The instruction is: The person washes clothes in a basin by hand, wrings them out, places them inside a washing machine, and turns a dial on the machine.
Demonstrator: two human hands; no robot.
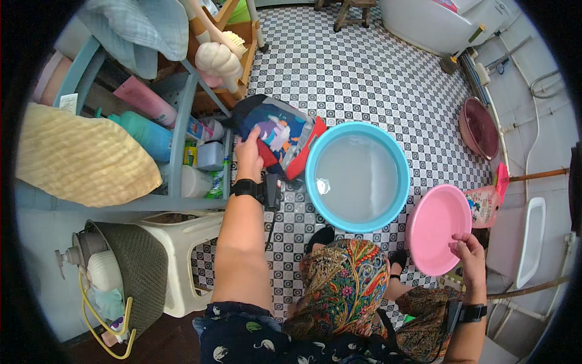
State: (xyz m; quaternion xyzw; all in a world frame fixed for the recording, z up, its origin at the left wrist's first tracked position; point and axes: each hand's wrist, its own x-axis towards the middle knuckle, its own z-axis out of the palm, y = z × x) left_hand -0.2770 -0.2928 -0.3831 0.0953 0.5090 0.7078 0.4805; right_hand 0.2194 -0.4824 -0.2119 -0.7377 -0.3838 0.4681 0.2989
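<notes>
My left hand (250, 155) grips the near left side of a multicoloured bag (280, 136). The bag has dark blue, grey and red panels and a patterned front, and it leans by the shelf. Beside it on the floor stands a light blue basin (313, 164) with cloudy water in it. Over the near right rim of a pink basin (435, 227), my right hand (470, 252) hovers with its fingers curled together. Nothing shows in that hand. The pink basin holds nothing that I can see.
At the left, a blue-grey shelf (176, 164) holds bottles, with a yellow cloth (85, 155) over it. A white plastic stool (176, 267) and a woven basket (130, 273) stand near. A dark pink basin (479, 128) leans on the right wall; a bathtub (424, 27) lies far off.
</notes>
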